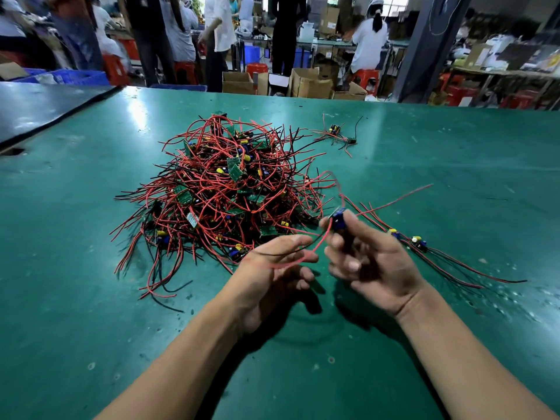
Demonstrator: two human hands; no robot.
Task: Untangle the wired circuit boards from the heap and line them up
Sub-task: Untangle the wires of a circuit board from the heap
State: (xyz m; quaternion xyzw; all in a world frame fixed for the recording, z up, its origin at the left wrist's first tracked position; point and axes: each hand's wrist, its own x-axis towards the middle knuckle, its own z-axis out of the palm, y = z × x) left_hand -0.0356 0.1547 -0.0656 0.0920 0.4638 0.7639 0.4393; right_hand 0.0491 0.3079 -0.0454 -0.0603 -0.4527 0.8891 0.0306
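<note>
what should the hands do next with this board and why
Probably draw the held board rightward with the right hand, letting its red and black wires slide off the left hand. The wires loop across that hand's fingers, close to the heap, so they do not look free yet. Two boards lie in a row to the right.
</note>
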